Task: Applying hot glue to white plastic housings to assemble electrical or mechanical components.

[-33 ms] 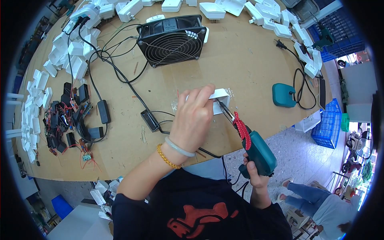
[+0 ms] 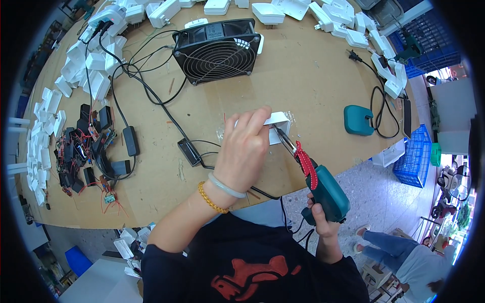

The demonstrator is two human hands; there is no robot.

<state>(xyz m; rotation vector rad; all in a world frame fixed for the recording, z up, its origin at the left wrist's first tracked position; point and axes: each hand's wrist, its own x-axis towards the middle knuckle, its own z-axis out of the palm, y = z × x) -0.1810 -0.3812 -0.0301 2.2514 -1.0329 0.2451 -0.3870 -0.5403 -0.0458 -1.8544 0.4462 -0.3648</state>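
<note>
My left hand [image 2: 246, 146] is closed on a white plastic casing [image 2: 281, 121] just above the table, its fingers on the casing's left end. The casing's open side shows, and its left part is hidden behind my fingers. In my right hand [image 2: 323, 220] is the grip of a dark green pistol-shaped power tool [image 2: 329, 198], with red dotted cord [image 2: 306, 165] around its front. The tool's metal shaft points up and left, its tip inside the casing's opening. Whether the tip touches anything in there is hidden.
A black fan [image 2: 218, 56] stands at the back. White casings [image 2: 96, 60] pile up along the left and far edges. Circuit boards and black parts [image 2: 83, 149] lie at left. Black cables [image 2: 151, 96] cross the table. A green case [image 2: 359, 120] lies at right. Another person [image 2: 404, 257] is at lower right.
</note>
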